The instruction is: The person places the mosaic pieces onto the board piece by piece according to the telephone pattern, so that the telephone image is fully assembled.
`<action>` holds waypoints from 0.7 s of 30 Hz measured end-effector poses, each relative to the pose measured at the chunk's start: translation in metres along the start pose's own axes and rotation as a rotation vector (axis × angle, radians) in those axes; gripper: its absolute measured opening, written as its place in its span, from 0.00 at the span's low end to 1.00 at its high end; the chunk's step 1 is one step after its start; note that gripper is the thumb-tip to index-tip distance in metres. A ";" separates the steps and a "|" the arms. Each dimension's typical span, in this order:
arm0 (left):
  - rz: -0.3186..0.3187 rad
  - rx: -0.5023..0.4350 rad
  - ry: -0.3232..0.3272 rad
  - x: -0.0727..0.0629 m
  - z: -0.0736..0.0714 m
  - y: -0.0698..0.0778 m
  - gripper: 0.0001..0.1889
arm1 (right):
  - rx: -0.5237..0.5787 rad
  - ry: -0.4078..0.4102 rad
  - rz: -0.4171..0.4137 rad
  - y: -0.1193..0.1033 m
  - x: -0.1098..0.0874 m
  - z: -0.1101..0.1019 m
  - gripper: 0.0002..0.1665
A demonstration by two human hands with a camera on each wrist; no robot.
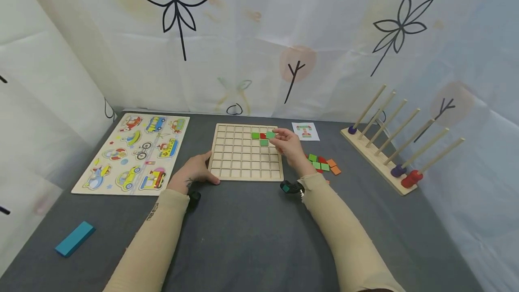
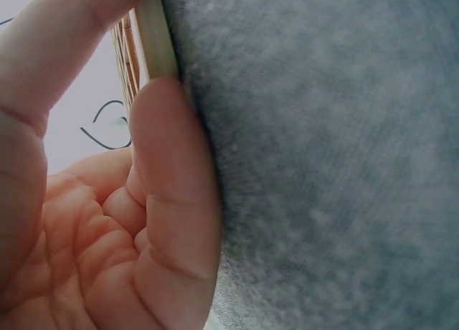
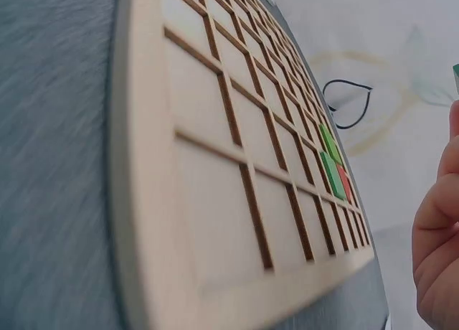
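While the left hand (image 1: 196, 169) spans the near left corner of the wooden grid board (image 1: 233, 164) with thumb and index finger spread wide, the thumb touching the near edge and the index finger the left edge, the right hand (image 1: 289, 145) comes over the far right part of that board, pinching a green tile (image 1: 270, 134) between thumb and fingers. Both forearms, in beige sleeves (image 1: 332, 220), reach forward across the grey table (image 1: 243, 238), the right one angled inward. The right wrist view catches only part of the pinched tile, at its border, so the exact gap above the cells cannot be told. Three cells near the board's far edge are filled: a light green tile (image 1: 255, 135), a red tile (image 1: 263, 136) directly to its right, and a darker green tile (image 1: 264, 143) in the cell just nearer than the red one. Just right of the board lie loose tiles (image 1: 325, 166) in green, red and orange, with a pattern card (image 1: 306, 131) behind them. At the left, a puzzle board (image 1: 111, 188) bears colourful vehicle pictures; at the right, a peg stand (image 1: 380, 160) carries purple beads (image 1: 398, 171) on two pegs and red beads (image 1: 412, 178) on its nearest.
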State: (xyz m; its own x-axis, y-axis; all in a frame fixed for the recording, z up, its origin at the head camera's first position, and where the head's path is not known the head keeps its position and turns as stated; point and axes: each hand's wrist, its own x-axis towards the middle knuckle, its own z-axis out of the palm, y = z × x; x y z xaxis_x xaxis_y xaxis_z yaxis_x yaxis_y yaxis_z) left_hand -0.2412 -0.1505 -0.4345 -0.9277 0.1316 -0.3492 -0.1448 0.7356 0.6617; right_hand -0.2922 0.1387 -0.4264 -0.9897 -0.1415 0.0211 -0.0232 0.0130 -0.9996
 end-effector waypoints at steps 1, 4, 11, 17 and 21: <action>0.004 0.006 0.003 0.000 0.000 0.000 0.60 | -0.005 0.002 0.006 0.000 0.003 0.003 0.22; 0.009 0.016 0.010 0.001 0.001 -0.001 0.61 | -0.009 -0.003 0.020 0.001 0.011 0.011 0.23; 0.005 0.009 0.006 0.001 0.000 0.000 0.61 | -0.095 -0.002 0.046 0.000 0.028 0.027 0.22; 0.011 0.019 0.007 0.000 -0.001 0.001 0.60 | -0.221 -0.001 0.059 0.004 0.044 0.040 0.24; 0.006 0.013 0.002 0.002 -0.001 -0.001 0.61 | -0.340 -0.021 0.047 0.004 0.049 0.049 0.24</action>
State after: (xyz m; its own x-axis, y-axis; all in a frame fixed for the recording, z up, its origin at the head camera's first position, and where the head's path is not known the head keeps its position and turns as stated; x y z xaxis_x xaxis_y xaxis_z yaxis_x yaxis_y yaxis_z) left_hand -0.2429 -0.1518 -0.4351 -0.9294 0.1344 -0.3437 -0.1346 0.7437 0.6548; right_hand -0.3338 0.0828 -0.4301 -0.9878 -0.1531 -0.0292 -0.0264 0.3488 -0.9368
